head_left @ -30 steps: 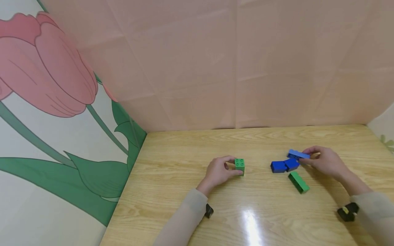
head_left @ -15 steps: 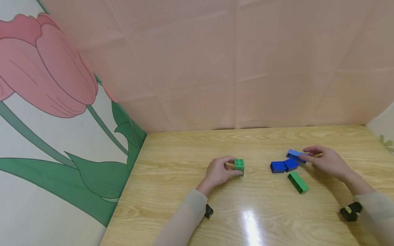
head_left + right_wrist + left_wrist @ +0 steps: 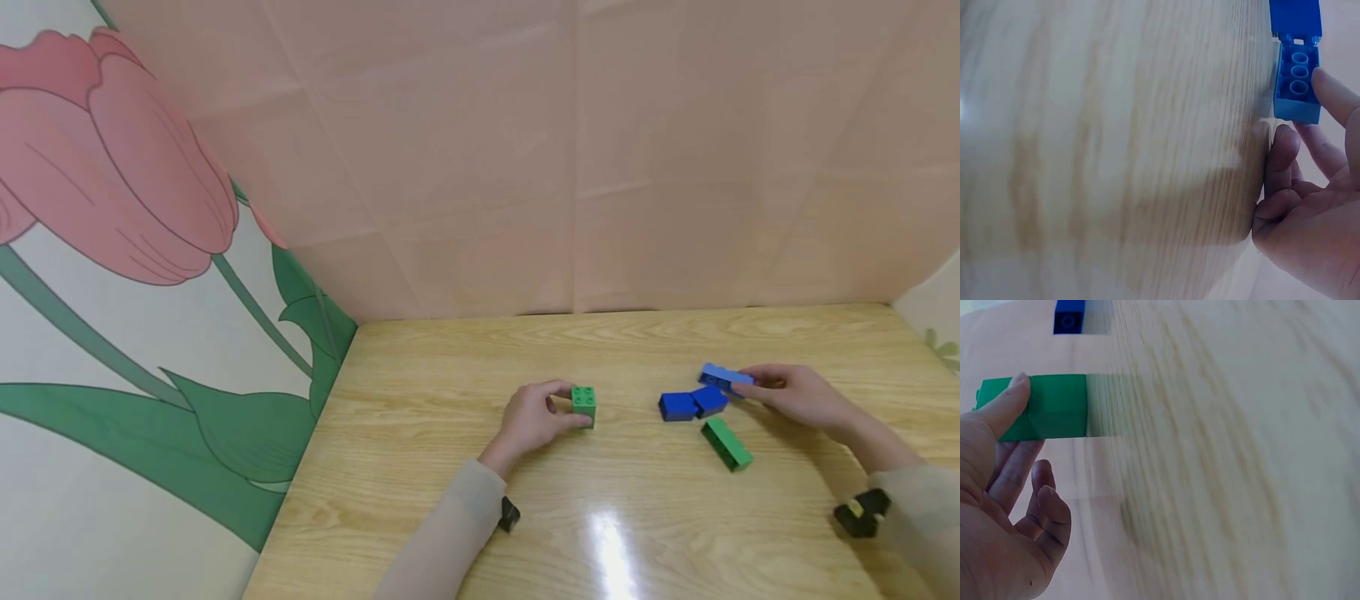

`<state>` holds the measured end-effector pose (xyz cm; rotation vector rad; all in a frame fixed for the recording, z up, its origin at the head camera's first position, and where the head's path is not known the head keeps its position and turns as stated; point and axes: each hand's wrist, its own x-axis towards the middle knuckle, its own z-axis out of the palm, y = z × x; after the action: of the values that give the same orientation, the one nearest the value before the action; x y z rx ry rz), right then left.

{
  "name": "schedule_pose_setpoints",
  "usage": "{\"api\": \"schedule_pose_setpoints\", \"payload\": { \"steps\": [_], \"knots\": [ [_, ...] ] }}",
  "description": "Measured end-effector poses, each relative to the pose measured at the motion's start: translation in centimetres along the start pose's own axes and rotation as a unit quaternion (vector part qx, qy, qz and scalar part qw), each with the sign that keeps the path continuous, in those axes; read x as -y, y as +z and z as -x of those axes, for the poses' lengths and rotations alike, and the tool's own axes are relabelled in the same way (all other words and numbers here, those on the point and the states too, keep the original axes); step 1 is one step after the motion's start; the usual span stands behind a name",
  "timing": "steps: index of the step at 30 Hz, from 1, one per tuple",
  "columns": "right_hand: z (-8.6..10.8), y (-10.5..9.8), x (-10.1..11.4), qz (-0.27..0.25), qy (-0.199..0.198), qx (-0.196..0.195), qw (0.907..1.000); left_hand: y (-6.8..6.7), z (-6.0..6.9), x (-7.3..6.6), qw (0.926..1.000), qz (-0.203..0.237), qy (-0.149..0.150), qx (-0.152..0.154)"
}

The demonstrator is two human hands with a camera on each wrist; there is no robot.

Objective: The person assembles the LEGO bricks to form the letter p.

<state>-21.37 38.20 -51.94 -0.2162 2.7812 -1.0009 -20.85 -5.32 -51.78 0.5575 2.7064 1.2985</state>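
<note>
My left hand pinches a green stack between thumb and fingers. In the left wrist view a seam divides this stack into two bricks, standing upright on the table. Over on the right, my right hand pinches one end of a light blue brick. That brick lies on its side, and the right wrist view shows the hollow underside of the light blue brick with its round tubes. The thumb is at its near edge; a finger reaches behind it.
Two dark blue bricks lie end to end just in front of the light blue one. A longer green brick rests on its side closer to me. The wooden table meets a pink cloth at the back.
My right fingers loosened and parted from the light blue brick's top, then closed on its end again. The brick shifted slightly. The left hand and green stack have stayed still.
</note>
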Motion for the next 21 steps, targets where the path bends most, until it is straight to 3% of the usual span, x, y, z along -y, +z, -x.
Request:
{"api": "schedule_pose_setpoints", "payload": {
  "steps": [11, 21],
  "knots": [
    [0.14, 0.12, -0.05, -0.008, -0.001, -0.016, 0.9998, -0.13, 0.07, 0.00, 1.0000, 0.005, -0.002, 0.001],
    [0.53, -0.31, 0.25, -0.053, 0.013, -0.017, 0.9984, -0.11, 0.00, -0.05, 1.0000, 0.005, -0.006, 0.002]
  ]
}}
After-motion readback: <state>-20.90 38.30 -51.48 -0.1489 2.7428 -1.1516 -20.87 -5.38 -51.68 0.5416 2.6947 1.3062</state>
